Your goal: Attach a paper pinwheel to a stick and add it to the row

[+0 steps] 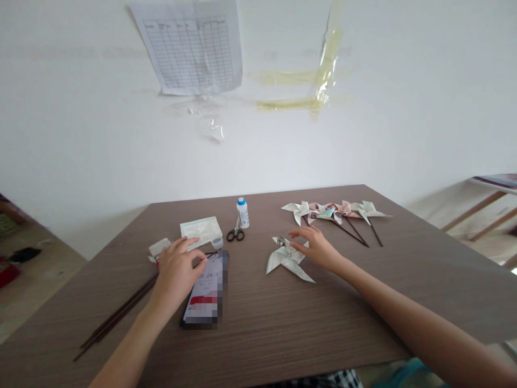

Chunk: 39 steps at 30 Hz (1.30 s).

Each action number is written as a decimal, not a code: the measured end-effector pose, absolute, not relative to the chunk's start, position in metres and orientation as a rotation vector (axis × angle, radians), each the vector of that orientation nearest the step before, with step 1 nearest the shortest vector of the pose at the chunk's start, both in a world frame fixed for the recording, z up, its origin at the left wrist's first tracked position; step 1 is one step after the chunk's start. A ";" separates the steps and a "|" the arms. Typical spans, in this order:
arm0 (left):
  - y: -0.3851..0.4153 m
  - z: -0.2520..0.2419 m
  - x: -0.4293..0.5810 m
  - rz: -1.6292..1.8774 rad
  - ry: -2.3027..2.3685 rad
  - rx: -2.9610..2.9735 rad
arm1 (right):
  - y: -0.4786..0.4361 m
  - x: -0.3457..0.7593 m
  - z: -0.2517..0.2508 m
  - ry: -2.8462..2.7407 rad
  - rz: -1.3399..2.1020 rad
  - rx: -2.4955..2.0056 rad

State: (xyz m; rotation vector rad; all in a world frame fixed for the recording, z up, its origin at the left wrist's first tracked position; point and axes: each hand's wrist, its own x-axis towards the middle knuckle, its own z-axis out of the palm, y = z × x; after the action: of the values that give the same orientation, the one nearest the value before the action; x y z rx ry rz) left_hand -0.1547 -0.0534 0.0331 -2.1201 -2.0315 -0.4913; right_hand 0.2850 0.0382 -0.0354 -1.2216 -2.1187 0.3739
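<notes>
My left hand (177, 269) hovers over the left side of a phone (204, 296). Its thumb and index finger are pinched together; anything between them is too small to make out. Below and left of this hand lie several thin dark sticks (117, 315), beside a small whitish packet (159, 249). On the right, my right hand (317, 247) is at the upper right of a loose paper pinwheel (286, 260), fingers stretched out and apart. Whether the fingertips touch the paper is unclear. The pinwheel lies flat, without a visible stick.
Folded paper sheets (201, 229), a small clear cup (217, 242), black-handled scissors (235, 234) and a blue-capped white bottle (243, 213) stand or lie toward the back. Several finished pinwheels on sticks (365, 209) lie back right. A white wall (274, 156) rises behind the table (258, 334).
</notes>
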 end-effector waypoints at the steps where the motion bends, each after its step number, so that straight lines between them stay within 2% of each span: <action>1: -0.050 0.036 -0.141 -0.512 -2.009 -2.158 | 0.036 0.283 -0.035 -2.134 0.349 -1.182; 8: -0.037 0.045 -0.042 -0.632 -1.787 -2.514 | 0.015 0.269 -0.031 -2.216 0.287 -0.897; 14: -0.034 0.047 -0.005 -0.623 -1.817 -2.658 | 0.012 0.263 -0.036 -2.195 0.323 -0.900; 24: -0.029 0.035 -0.022 -0.756 -1.910 -2.696 | 0.015 0.264 -0.040 -2.181 0.356 -0.871; 39: -0.017 0.040 -0.064 -0.484 -1.976 -2.915 | 0.033 0.274 -0.048 -2.112 0.334 -0.873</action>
State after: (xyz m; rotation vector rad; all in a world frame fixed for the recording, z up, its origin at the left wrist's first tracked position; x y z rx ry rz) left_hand -0.0638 -0.0171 0.0396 -2.9155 -1.9761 -0.4840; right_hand 0.2744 0.0326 -0.0475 -0.8729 -2.1119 0.3345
